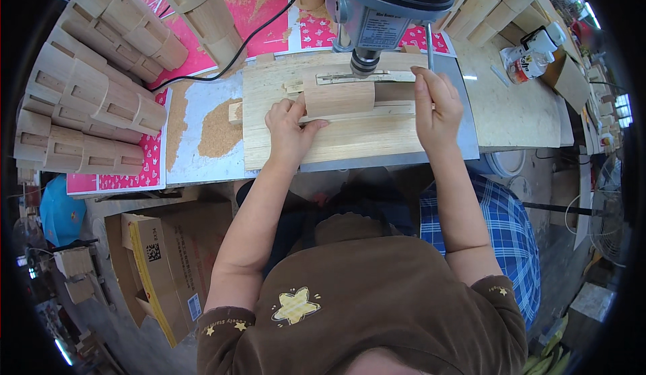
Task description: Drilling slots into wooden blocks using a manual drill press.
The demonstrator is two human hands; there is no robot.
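A short, rounded piece of pale wood (340, 99) lies in a wooden jig (397, 109) on a wooden board (350, 143), under the chuck of a bench drill press (387, 22). At the left end of the rounded piece is my left hand (288, 123), its fingers bent at the end and its thumb along the near edge. My right hand (439, 109) is raised at the right side of the jig, fingers curled round the lower end of the drill press lever (429, 47). The drill tip is hard to make out against the wood.
Stacked rounded wooden pieces (101, 92) stand on the left, with more at the back right. Sawdust (222, 129) and a black cable (242, 49) lie left of the board. Bottles (528, 65) stand at the right; an open cardboard box (165, 267) sits below left.
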